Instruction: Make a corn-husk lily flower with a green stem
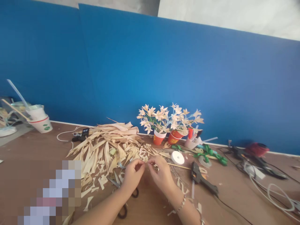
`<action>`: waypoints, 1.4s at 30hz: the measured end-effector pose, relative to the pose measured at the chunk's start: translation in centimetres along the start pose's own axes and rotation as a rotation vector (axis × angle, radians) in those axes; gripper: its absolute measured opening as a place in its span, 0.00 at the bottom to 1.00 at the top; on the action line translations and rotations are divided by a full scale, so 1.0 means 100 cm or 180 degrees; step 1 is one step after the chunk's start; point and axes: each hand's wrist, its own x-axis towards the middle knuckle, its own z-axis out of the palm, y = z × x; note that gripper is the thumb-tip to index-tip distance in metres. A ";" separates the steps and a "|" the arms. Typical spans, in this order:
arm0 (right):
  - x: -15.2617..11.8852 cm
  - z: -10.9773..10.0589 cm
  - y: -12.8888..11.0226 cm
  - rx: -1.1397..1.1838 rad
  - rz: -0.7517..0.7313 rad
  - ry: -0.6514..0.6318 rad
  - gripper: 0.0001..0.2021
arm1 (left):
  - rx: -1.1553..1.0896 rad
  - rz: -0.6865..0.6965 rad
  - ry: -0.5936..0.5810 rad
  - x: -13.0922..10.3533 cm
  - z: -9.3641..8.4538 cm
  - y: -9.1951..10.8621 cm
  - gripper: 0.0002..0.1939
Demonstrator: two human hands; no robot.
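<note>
My left hand (134, 175) and my right hand (161, 172) meet fingertip to fingertip over the table, each in a pinch. Whatever lies between the fingers is too small to make out. Dried husk strips (105, 140) are heaped just beyond and left of my left hand, with cut scraps scattered around. Partly hidden under my left forearm is a pair of scissors (122, 211) with dark handles. A white spool (177, 157) stands beyond my right hand. To the right of that hand lies a black glue gun (203, 180) with its cord trailing off.
Husk flowers (159, 115) stand in red paper cups (175, 137) against the blue partition (164, 62). Green ribbon (212, 153) lies right of them. Tangled cables (260, 184) spread at far right; a white cup (42, 123) with sticks stands at left. A blurred patch covers the lower left.
</note>
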 end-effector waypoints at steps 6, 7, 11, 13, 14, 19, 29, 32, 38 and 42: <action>-0.002 0.001 0.002 -0.0149 -0.0102 -0.0020 0.07 | 0.0095 0.0034 -0.0007 -0.001 0.001 0.003 0.07; -0.002 0.001 0.002 -0.0179 -0.0110 -0.0028 0.08 | 0.0103 0.0039 -0.0009 -0.001 0.001 0.003 0.07; -0.003 0.001 0.002 -0.0251 -0.0147 -0.0070 0.07 | 0.0148 0.0065 -0.0018 -0.002 0.001 0.003 0.07; -0.003 0.000 0.002 -0.0260 -0.0153 -0.0079 0.07 | 0.0168 0.0105 -0.0004 -0.002 0.001 0.001 0.07; -0.003 0.000 0.002 -0.0264 -0.0153 -0.0081 0.07 | 0.0185 0.0126 0.0005 -0.002 0.002 0.001 0.07; -0.003 0.000 0.001 -0.0273 -0.0171 -0.0100 0.07 | 0.0330 0.0243 0.0035 -0.003 0.003 -0.002 0.06; -0.003 0.000 0.002 -0.0385 -0.0230 -0.0063 0.06 | 0.0494 0.0447 0.0063 -0.004 0.003 -0.003 0.06; -0.003 0.001 0.002 -0.0378 -0.0274 -0.0072 0.06 | 0.0537 0.0447 0.0042 -0.004 0.003 -0.003 0.06; -0.003 0.001 0.002 -0.0404 -0.0309 -0.0079 0.06 | 0.0504 0.0455 0.0031 -0.004 0.004 -0.002 0.06; -0.003 0.000 0.002 -0.0452 -0.0319 -0.0088 0.07 | 0.0505 0.0417 0.0023 -0.004 0.003 0.000 0.07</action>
